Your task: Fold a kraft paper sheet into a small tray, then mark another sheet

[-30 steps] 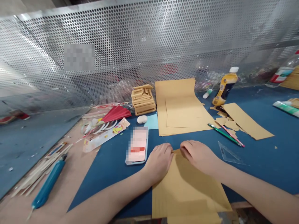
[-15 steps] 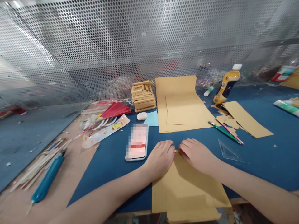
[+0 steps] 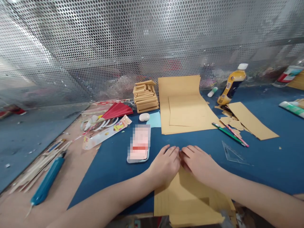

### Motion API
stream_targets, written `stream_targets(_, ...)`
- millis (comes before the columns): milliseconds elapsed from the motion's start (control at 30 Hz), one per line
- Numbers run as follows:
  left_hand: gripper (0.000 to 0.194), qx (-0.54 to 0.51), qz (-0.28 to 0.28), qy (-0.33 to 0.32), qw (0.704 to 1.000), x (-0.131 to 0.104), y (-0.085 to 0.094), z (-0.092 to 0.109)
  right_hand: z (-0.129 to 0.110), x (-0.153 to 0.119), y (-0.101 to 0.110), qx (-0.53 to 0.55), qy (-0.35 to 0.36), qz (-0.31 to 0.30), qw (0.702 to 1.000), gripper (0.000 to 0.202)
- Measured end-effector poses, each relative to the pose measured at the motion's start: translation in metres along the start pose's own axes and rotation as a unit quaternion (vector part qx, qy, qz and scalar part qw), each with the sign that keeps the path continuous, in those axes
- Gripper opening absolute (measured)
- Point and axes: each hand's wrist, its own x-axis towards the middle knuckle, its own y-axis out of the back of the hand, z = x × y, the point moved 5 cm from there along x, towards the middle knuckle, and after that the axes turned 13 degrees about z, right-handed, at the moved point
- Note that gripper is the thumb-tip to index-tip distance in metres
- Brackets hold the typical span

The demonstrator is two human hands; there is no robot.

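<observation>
Yellow-brown paper (image 3: 190, 199) lies at the table's near edge, with several layers showing at its left side. My left hand (image 3: 167, 164) has its fingers bent over the far edge of the top sheet. Right beside it, my right hand (image 3: 196, 161) is curled on the same edge, the fingertips of both nearly meeting. The fingers of both hands are closed on the paper, and their tips are partly hidden. Farther back lie larger brown sheets (image 3: 185, 110), the rearmost part bent up against the mesh.
A phone (image 3: 139, 144), a white case (image 3: 144, 117) and a stack of folded paper pieces (image 3: 145, 97) stand left of centre. To the right are pens (image 3: 229, 134), a set square (image 3: 234, 155) and a yellow bottle (image 3: 232, 85). A blue-handled tool (image 3: 48, 180) lies left.
Both hands have come closer together over the paper's far edge, which they now cover more. The left hand has moved slightly right. Things on the table have stayed put.
</observation>
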Motion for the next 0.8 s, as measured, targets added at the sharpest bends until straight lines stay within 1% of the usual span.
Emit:
stream_targets(100, 0.03, 0.019, -0.023, 0.008, 1.0, -0.001, 0.0, 0.003, -0.004, -0.002, 0.002, -0.04, -0.003, -0.015, 0.999, 0.019)
stream_targets(200, 0.026, 0.044, -0.04, 0.026, 0.998, -0.001, 0.001, 0.007, -0.005, -0.005, 0.004, -0.093, -0.03, -0.038, 0.995, 0.019)
stream_targets(300, 0.024, 0.068, -0.044, 0.049, 0.996, -0.001, 0.004, 0.009, -0.002, -0.009, 0.007, -0.131, -0.061, -0.055, 0.988, 0.022)
stream_targets(367, 0.025, 0.085, -0.041, 0.075, 0.993, 0.0, 0.007, 0.009, 0.001, -0.012, 0.009, -0.147, -0.081, -0.063, 0.984, 0.022)
stream_targets(433, 0.03, 0.107, -0.041, 0.118, 0.986, 0.0, 0.009, 0.008, 0.005, -0.014, 0.012, -0.154, -0.1, -0.062, 0.981, 0.021)
stream_targets(533, 0.043, 0.135, -0.036, 0.186, 0.973, -0.002, 0.012, 0.003, 0.012, -0.013, 0.016, -0.132, -0.123, -0.037, 0.983, 0.018)
stream_targets(600, 0.049, 0.14, -0.024, 0.207, 0.968, -0.003, 0.013, 0.001, 0.016, -0.009, 0.017, -0.095, -0.125, -0.018, 0.987, 0.023)
stream_targets(633, 0.05, 0.137, -0.014, 0.208, 0.968, -0.003, 0.014, 0.0, 0.018, -0.006, 0.017, -0.074, -0.121, -0.013, 0.99, 0.025)
stream_targets(700, 0.047, 0.121, 0.005, 0.198, 0.973, -0.001, 0.015, -0.001, 0.02, -0.002, 0.015, -0.032, -0.108, -0.015, 0.994, 0.022)
stream_targets(800, 0.038, 0.08, 0.029, 0.157, 0.984, 0.003, 0.015, -0.002, 0.023, 0.002, 0.011, 0.014, -0.097, -0.018, 0.995, 0.02)
